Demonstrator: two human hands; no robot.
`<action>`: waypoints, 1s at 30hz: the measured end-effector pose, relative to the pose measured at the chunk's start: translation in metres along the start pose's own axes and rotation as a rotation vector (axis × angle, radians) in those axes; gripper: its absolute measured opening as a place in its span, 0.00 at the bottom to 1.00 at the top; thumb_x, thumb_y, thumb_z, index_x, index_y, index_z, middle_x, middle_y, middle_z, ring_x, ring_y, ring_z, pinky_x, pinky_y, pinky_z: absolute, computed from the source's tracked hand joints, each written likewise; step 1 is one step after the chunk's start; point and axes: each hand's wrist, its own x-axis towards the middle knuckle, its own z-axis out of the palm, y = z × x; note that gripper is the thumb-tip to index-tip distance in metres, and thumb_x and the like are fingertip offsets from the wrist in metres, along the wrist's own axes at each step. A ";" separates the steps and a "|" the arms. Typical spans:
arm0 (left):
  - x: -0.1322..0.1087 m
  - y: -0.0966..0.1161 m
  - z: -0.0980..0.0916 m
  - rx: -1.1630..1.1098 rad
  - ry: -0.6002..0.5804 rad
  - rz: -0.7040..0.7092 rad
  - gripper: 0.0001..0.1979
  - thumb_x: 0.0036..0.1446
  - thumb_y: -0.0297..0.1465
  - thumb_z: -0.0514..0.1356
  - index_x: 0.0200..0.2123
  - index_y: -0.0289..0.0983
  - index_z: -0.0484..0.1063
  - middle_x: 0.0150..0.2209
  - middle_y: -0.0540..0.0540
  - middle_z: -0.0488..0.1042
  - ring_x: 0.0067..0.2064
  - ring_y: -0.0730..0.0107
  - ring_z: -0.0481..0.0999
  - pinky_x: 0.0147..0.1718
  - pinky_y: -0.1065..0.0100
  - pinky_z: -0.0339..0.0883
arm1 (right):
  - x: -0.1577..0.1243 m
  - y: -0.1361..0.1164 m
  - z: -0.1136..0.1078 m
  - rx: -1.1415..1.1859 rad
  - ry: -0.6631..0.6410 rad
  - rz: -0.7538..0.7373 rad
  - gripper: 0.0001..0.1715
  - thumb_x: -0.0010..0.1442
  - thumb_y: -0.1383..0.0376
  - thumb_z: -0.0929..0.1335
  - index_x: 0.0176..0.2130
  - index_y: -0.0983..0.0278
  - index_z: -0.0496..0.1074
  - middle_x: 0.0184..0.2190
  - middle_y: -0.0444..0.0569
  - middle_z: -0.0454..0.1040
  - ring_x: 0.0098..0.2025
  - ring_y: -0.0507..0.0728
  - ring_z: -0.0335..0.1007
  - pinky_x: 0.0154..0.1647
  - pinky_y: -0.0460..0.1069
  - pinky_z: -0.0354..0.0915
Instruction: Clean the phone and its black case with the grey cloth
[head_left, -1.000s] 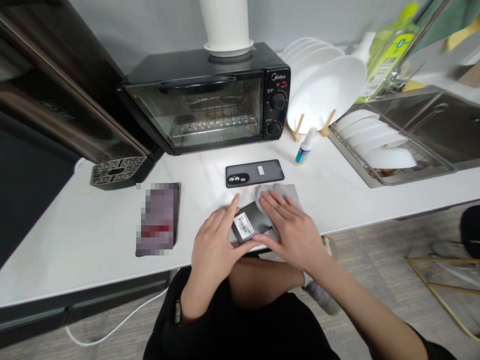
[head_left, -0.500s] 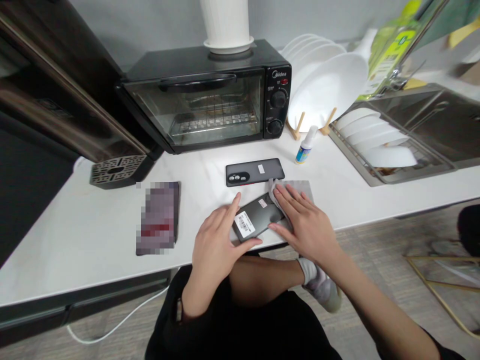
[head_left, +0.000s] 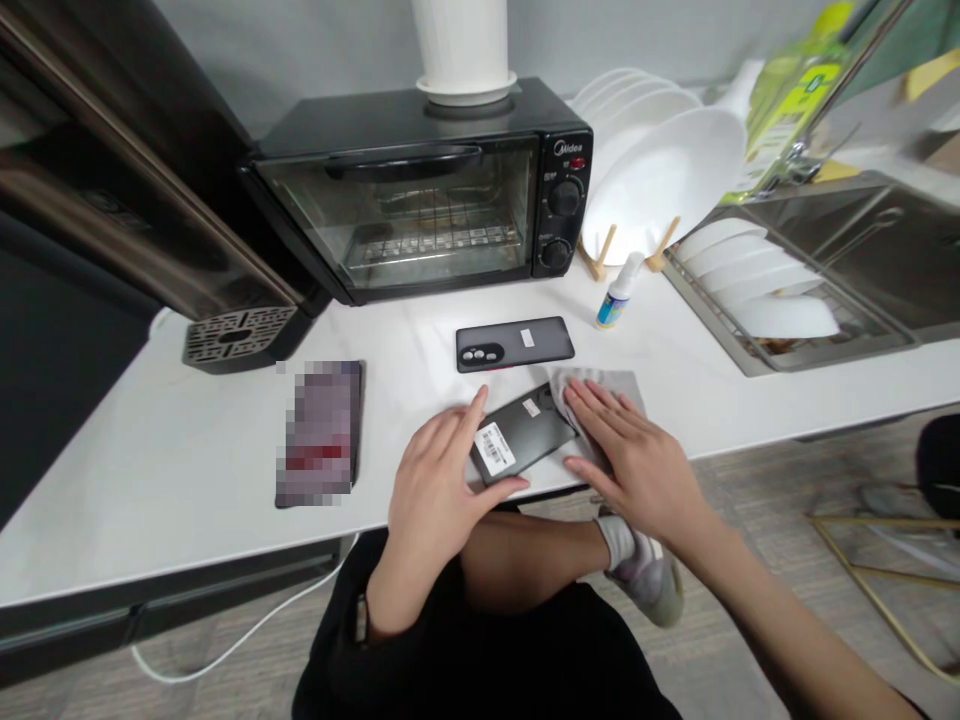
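A dark phone [head_left: 529, 440] lies back up at the counter's front edge, a barcode label on its left end and a smaller sticker further right. My left hand [head_left: 439, 475] grips its left end between thumb and fingers. Over the phone's right end, my right hand [head_left: 634, 455] presses a grey cloth [head_left: 619, 382], fingers lying along the cloth and thumb below. The cloth hides that corner of the phone. Just behind lies a phone case [head_left: 514, 345] with a black rim, camera cutouts and a white sticker.
A small spray bottle [head_left: 619, 292] stands behind the cloth. Further back are a toaster oven [head_left: 420, 205], plates [head_left: 667, 185] in a wooden rack, and a sink [head_left: 862, 240] with dishes. A pixelated dark flat item [head_left: 319, 435] lies left, near a drip tray [head_left: 240, 338].
My right hand has slid slightly right along the phone with the cloth, uncovering more of the phone's right end. My left hand keeps its grip. The view has shifted a little.
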 end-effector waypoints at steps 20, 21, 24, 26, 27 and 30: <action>0.000 -0.001 0.002 0.003 -0.007 0.009 0.54 0.56 0.50 0.70 0.76 0.42 0.46 0.56 0.40 0.76 0.57 0.48 0.74 0.60 0.49 0.66 | 0.014 -0.014 0.013 0.011 0.054 0.086 0.45 0.72 0.44 0.62 0.72 0.72 0.59 0.72 0.62 0.60 0.75 0.69 0.56 0.72 0.70 0.59; -0.001 -0.002 0.003 0.002 -0.008 0.012 0.53 0.57 0.49 0.70 0.76 0.42 0.45 0.56 0.39 0.75 0.58 0.48 0.74 0.59 0.50 0.66 | 0.019 -0.027 0.018 0.038 0.051 0.058 0.46 0.70 0.42 0.63 0.71 0.73 0.61 0.72 0.62 0.61 0.75 0.69 0.56 0.73 0.69 0.59; -0.002 -0.003 0.004 0.024 -0.009 0.029 0.48 0.62 0.43 0.66 0.77 0.42 0.43 0.56 0.38 0.74 0.57 0.48 0.73 0.57 0.51 0.67 | 0.022 -0.069 0.027 0.163 -0.004 -0.097 0.50 0.68 0.39 0.64 0.69 0.75 0.64 0.71 0.63 0.63 0.74 0.67 0.58 0.75 0.66 0.56; -0.002 -0.003 0.004 0.055 -0.010 0.031 0.46 0.64 0.40 0.64 0.77 0.41 0.43 0.55 0.39 0.74 0.55 0.49 0.73 0.56 0.51 0.68 | 0.015 -0.083 0.026 0.231 -0.049 -0.180 0.49 0.68 0.40 0.65 0.68 0.75 0.65 0.70 0.63 0.64 0.73 0.65 0.60 0.75 0.63 0.57; -0.001 -0.003 0.003 0.064 -0.007 0.029 0.46 0.64 0.41 0.64 0.77 0.41 0.43 0.54 0.39 0.74 0.55 0.49 0.73 0.56 0.52 0.68 | 0.010 -0.081 0.023 0.246 -0.062 -0.193 0.47 0.69 0.41 0.65 0.69 0.73 0.64 0.70 0.62 0.64 0.73 0.64 0.61 0.75 0.62 0.58; 0.000 -0.001 0.002 0.039 -0.005 0.032 0.51 0.60 0.49 0.67 0.76 0.41 0.44 0.53 0.39 0.75 0.55 0.48 0.73 0.57 0.52 0.67 | -0.003 -0.051 0.009 0.194 -0.058 -0.131 0.39 0.72 0.47 0.64 0.71 0.66 0.62 0.71 0.57 0.64 0.73 0.63 0.61 0.73 0.64 0.61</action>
